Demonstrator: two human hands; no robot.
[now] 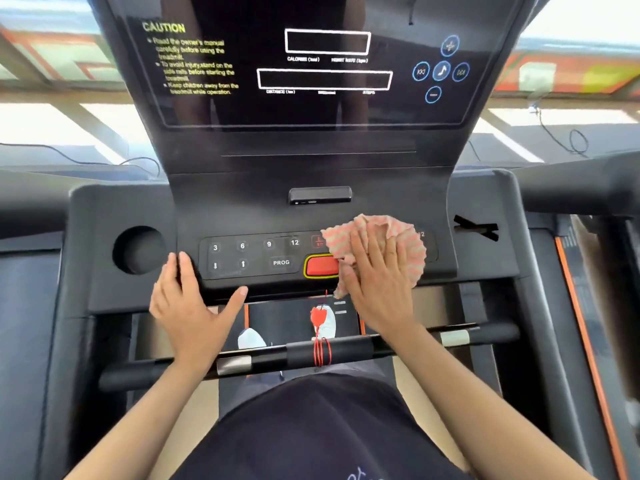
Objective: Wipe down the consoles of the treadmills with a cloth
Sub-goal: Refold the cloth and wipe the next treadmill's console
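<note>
A black treadmill console [242, 209] fills the view, with a dark display panel [322, 64] above and a button strip [256, 254] below. A pink and white striped cloth [405, 237] lies on the right half of the button strip, beside the red stop button [320, 266]. My right hand [377, 275] presses flat on the cloth with straight fingers. My left hand [188, 299] rests on the console's lower left edge, fingers laid straight on top beside the number buttons and thumb stretched along the front lip.
A round cup holder [138, 249] sits at the console's left. A black handlebar [311, 351] with a red safety cord [322, 351] crosses below my hands. Orange-trimmed side rails [585, 341] run along the right. Cables [575, 140] hang behind the console.
</note>
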